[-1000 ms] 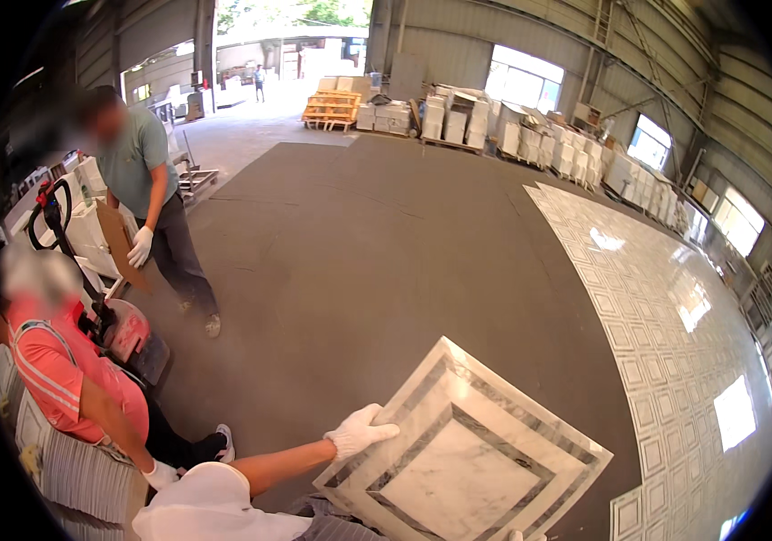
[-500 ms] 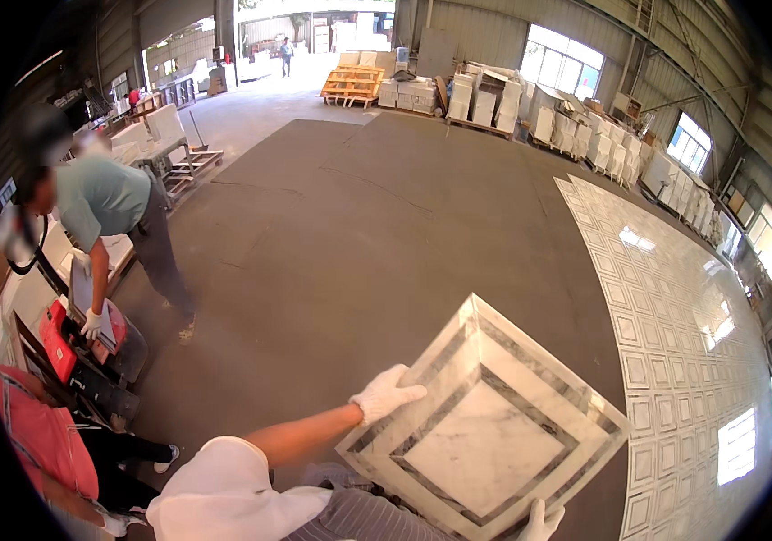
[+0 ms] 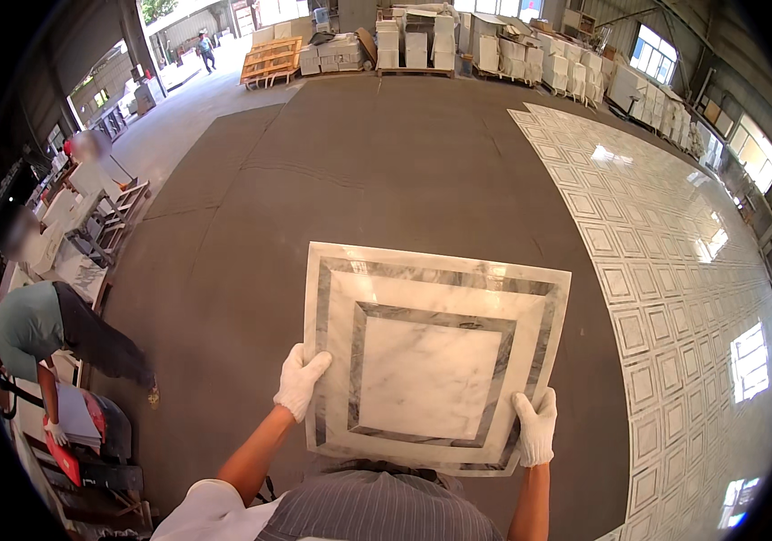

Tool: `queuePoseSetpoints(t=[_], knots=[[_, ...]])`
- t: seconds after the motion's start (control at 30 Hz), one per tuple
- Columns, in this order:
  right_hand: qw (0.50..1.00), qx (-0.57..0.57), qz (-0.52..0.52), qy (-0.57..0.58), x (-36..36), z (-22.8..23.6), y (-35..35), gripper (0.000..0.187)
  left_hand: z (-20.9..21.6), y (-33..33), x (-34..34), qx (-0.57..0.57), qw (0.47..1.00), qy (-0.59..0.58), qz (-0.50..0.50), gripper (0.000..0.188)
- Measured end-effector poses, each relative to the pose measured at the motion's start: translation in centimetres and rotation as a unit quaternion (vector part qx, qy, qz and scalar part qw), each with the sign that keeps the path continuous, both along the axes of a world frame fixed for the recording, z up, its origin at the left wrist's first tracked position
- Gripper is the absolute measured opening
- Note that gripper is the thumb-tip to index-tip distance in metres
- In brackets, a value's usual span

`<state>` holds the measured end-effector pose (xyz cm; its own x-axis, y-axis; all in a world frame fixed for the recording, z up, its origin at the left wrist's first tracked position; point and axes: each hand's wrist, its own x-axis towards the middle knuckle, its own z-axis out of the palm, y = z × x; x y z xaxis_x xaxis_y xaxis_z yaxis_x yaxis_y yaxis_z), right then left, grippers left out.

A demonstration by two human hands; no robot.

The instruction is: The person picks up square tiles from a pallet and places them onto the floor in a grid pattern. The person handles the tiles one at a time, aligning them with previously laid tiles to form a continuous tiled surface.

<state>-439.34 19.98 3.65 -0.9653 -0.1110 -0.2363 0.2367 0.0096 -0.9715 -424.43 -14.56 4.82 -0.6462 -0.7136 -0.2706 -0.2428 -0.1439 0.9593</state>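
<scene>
Between my two hands is a square marble tile (image 3: 426, 379), white with grey veins and two dark grey square bands. I hold it in front of my body, its patterned face toward me. My left hand (image 3: 299, 382), in a white glove, grips its left edge, thumb on the face. Along the lower right edge, my right hand (image 3: 535, 426), gloved too, clasps it the same way. The fingers behind the tile are hidden. Off to the right, a shiny floor of matching tiles (image 3: 634, 293) is laid out in rows.
Dark grey matting (image 3: 251, 225) spreads ahead. At the left a co-worker (image 3: 30, 325) bends over a red and black machine or cart (image 3: 111, 433). Stacked pale slabs (image 3: 415, 45) and an orange wooden pallet (image 3: 271, 59) line the back. A person (image 3: 206, 52) walks far off.
The tile has turned from a tilted diamond to nearly square-on, and my right hand shows more fully. My view has swung right. The co-worker in pink has left view; the other bends lower.
</scene>
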Motion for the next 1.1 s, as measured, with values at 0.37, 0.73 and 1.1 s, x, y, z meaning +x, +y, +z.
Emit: queuePoseSetpoints(t=[0.37,0.73,1.1], knots=[[0.995,0.010,-0.102,-0.006,-26.3,1.8,-10.5,0.021,3.1,-12.5,-34.2,-0.028,0.992,-0.032,-0.119,0.026],[0.999,0.014,-0.036,-0.029,-62.2,2.9,-20.9,0.021,3.7,-22.0,-65.2,-0.026,0.998,0.002,-0.049,0.024],[0.998,0.044,0.028,-0.017,-91.7,3.4,-34.3,0.022,2.3,-33.1,-89.6,0.029,0.999,0.016,0.026,0.024]])
